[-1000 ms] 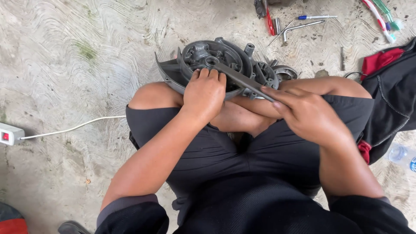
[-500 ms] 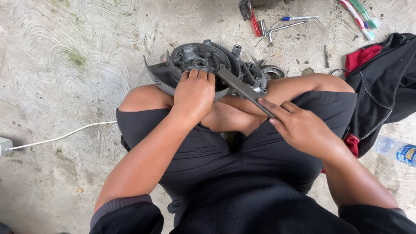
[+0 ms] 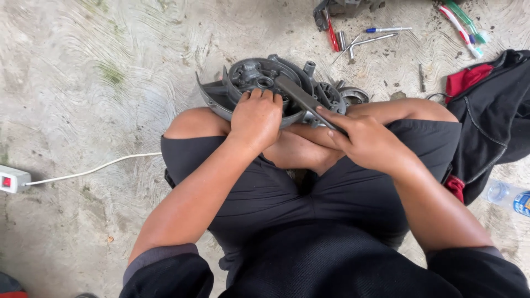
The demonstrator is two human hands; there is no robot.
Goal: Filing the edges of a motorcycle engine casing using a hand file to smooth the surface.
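Grey metal housing (image 3: 259, 83) at 12, left hand (image 3: 256, 118) clamped on rim; right hand (image 3: 367, 143) gripping wrench (image 3: 301, 98), I judge mid-turn on hub fastener; next needs steady bracing.

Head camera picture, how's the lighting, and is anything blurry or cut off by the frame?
Head view: soft, even daylight with no hard shadows or glare; the left hand on the grey round metal casing and the right hand on the flat wrench look sharp; the plastic bottle is cropped at the right edge and the white power strip at the left.
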